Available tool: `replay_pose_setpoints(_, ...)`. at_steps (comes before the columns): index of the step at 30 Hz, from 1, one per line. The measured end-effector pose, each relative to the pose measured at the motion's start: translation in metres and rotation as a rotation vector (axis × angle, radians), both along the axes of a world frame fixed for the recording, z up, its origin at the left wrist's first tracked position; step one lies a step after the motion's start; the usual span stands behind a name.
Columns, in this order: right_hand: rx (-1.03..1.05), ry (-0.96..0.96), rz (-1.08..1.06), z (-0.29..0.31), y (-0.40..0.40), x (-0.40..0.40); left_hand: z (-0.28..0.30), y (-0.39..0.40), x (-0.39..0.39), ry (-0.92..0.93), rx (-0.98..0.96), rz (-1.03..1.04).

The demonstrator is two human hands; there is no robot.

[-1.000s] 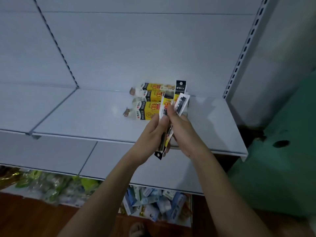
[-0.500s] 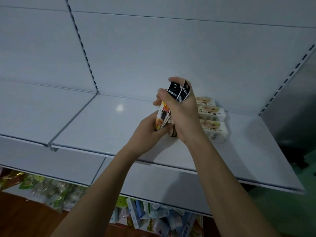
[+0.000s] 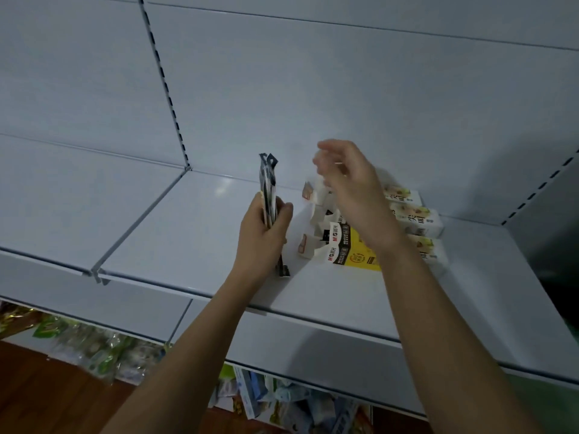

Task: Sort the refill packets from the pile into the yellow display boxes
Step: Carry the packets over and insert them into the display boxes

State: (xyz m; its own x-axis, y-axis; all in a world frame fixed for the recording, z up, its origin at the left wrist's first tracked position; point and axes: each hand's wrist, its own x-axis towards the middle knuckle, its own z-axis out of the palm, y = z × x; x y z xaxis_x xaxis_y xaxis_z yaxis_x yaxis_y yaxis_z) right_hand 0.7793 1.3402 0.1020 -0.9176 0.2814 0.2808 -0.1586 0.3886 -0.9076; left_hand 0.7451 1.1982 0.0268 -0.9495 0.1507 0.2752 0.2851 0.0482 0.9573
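Yellow display boxes [image 3: 360, 245], three, left hand [image 3: 261, 236] gripping packets [image 3: 268, 189]

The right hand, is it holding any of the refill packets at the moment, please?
No, the right hand hovers empty with loose fingers above the yellow display boxes, while the left hand grips the refill packets.

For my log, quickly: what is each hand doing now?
Left hand: grips the refill packets, upright.
Right hand: open, empty, above the yellow display boxes.

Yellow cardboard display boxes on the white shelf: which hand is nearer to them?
Right. The right hand hovers over the yellow display boxes, empty; the left hand is beside them, gripping refill packets.
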Motion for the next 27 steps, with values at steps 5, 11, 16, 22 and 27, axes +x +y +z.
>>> replay_pose_setpoints(5,0.46,-0.373,-0.035,-0.016,0.058,-0.003,0.019,0.007,-0.003,-0.014,0.078,-0.009)
replay_pose_setpoints(11,0.694,-0.497,-0.022,-0.029,0.073,-0.011,0.014,0.01,-0.007,-0.149,0.052,0.003)
replay_pose_setpoints(16,0.642,-0.419,0.02,-0.027,0.076,-0.009,0.006,0.009,0.007,-0.122,-0.115,0.025)
replay_pose_setpoints(22,0.281,-0.139,0.009,0.0,0.077,0.004,0.047,0.015,-0.004,-0.073,0.109,0.093)
replay_pose_setpoints(27,-0.016,0.014,0.0,0.013,0.077,0.01,0.136,0.037,-0.011,0.062,0.451,-0.023)
